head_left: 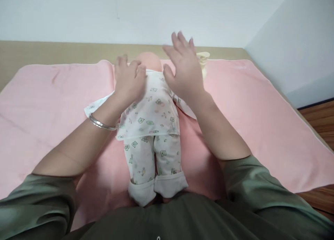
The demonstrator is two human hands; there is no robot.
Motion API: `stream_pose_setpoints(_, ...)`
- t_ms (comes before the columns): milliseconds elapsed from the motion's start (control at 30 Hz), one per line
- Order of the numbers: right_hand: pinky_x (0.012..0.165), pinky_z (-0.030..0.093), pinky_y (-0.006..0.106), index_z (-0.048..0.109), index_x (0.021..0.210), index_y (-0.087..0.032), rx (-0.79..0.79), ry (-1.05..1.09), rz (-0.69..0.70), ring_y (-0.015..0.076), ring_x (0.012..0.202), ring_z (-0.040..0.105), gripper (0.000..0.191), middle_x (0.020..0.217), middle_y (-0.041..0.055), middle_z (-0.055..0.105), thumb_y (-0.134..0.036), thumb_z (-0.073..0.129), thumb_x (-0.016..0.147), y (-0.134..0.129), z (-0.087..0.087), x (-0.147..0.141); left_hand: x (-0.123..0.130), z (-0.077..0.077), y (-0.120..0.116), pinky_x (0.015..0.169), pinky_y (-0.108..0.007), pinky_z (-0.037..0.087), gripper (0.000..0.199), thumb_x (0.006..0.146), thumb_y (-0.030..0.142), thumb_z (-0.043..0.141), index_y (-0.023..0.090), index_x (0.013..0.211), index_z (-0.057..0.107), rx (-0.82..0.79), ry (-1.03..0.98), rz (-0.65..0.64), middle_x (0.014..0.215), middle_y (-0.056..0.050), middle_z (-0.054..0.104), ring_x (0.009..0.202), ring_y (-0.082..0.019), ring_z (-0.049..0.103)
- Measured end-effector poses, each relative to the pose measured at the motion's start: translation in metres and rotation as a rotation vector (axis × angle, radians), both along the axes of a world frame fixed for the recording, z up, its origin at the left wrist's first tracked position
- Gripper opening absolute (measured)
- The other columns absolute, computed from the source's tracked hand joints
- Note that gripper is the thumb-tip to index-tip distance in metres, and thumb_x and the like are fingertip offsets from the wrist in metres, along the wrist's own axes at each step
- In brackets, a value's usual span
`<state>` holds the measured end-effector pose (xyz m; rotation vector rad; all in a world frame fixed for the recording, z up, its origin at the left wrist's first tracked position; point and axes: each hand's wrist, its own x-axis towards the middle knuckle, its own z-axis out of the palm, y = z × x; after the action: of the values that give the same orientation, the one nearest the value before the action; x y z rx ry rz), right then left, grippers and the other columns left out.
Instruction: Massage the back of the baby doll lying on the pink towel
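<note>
A baby doll lies on a pink cloth (247,104), dressed in a white printed top (156,111) and matching trousers (167,153) with turned-up cuffs. Its round head (150,61) shows above the collar. My left hand (130,74), fingers apart and slightly bent, is over the doll's shoulder on the left; whether it touches the top cannot be told. My right hand (184,68) is spread beside the other shoulder, fingers pointing up and away, holding nothing. A silver bangle (100,123) circles my left wrist.
Behind my right hand stands a pale yellow object (203,59), partly hidden. The cloth covers a tan table (78,52) against a white wall. Brown wooden boards (319,121) show at the lower right, below the table's edge.
</note>
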<state>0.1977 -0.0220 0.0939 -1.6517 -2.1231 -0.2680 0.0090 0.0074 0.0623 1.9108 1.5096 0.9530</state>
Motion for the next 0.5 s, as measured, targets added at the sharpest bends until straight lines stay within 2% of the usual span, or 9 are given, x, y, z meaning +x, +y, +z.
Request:
stream_pose_setpoints(33,0.142,0.011,0.049,0.044,0.152,-0.042,0.032,0.017,-0.015,0.0188,0.165,0.016,0.057,0.167,-0.0189,0.034,-0.035,0.034,0.097,0.0,0.006,0.007,0.012,0.008,0.0,0.136,-0.048,0.01,0.044,0.1,0.048,0.044,0.021,0.127,0.065,0.084,-0.021,-0.009,0.155,-0.003,0.053,0.156,-0.029,0.027)
stream_pose_setpoints(100,0.142,0.011,0.045,0.044,0.154,-0.033,0.099,0.066,-0.079,0.0189,0.166,0.014,0.059,0.172,-0.0134,0.026,-0.034,0.036,0.096,0.003,0.015,0.022,0.037,0.023,0.0,0.133,-0.046,0.026,0.042,0.105,0.044,0.038,0.02,0.126,0.065,0.103,-0.203,-0.106,0.151,-0.005,0.058,0.148,-0.024,0.044)
stream_pose_setpoints(167,0.141,0.013,0.044,0.044,0.155,-0.028,0.157,0.15,-0.149,0.0203,0.166,0.014,0.062,0.174,-0.011,0.02,-0.035,0.036,0.094,0.009,0.017,0.037,0.058,0.037,0.001,0.131,-0.042,0.033,0.05,0.107,0.051,0.032,0.02,0.138,0.057,-0.119,-0.497,-0.218,0.157,-0.005,0.054,0.149,-0.019,0.046)
stream_pose_setpoints(233,0.141,0.009,0.05,0.042,0.155,-0.039,0.186,0.261,-0.17,0.022,0.166,0.011,0.063,0.171,-0.0198,0.022,-0.044,0.038,0.092,0.018,0.014,0.05,0.074,0.05,0.006,0.127,-0.039,0.041,0.066,0.107,0.058,0.02,0.015,0.153,0.042,-0.389,-0.746,-0.343,0.163,-0.01,0.048,0.149,-0.019,0.048)
stream_pose_setpoints(300,0.14,0.001,0.056,0.042,0.15,-0.054,0.172,0.36,-0.135,0.0243,0.167,0.006,0.062,0.165,-0.0294,0.027,-0.055,0.041,0.088,0.03,0.007,0.059,0.085,0.06,0.012,0.118,-0.037,0.05,0.078,0.106,0.059,0.007,0.006,0.156,0.033,-0.544,-0.884,-0.447,0.159,-0.018,0.052,0.142,-0.021,0.057)
stream_pose_setpoints(333,0.139,-0.002,0.059,0.044,0.147,-0.057,0.147,0.394,-0.116,0.0259,0.166,0.006,0.061,0.162,-0.0308,0.031,-0.059,0.043,0.086,0.035,0.003,0.061,0.09,0.063,0.015,0.114,-0.037,0.053,0.079,0.106,0.058,0.003,0.003,0.153,0.035,-0.573,-0.927,-0.472,0.153,-0.019,0.057,0.137,-0.022,0.061)
stream_pose_setpoints(400,0.138,-0.007,0.062,0.052,0.141,-0.055,0.088,0.409,-0.097,0.0298,0.165,0.013,0.057,0.16,-0.0249,0.041,-0.063,0.045,0.084,0.042,-0.003,0.063,0.096,0.067,0.02,0.11,-0.041,0.055,0.079,0.106,0.055,-0.001,0.004,0.142,0.046,-0.588,-0.984,-0.465,0.137,-0.019,0.068,0.13,-0.024,0.067)
stream_pose_setpoints(500,0.137,-0.007,0.064,0.068,0.12,-0.045,0.061,0.333,-0.118,0.0325,0.158,0.033,0.044,0.151,-0.011,0.059,-0.06,0.039,0.09,0.043,-0.006,0.059,0.103,0.066,0.024,0.114,-0.047,0.053,0.073,0.104,0.055,-0.001,0.022,0.114,0.064,-0.58,-0.946,-0.429,0.114,-0.013,0.076,0.129,-0.027,0.067)
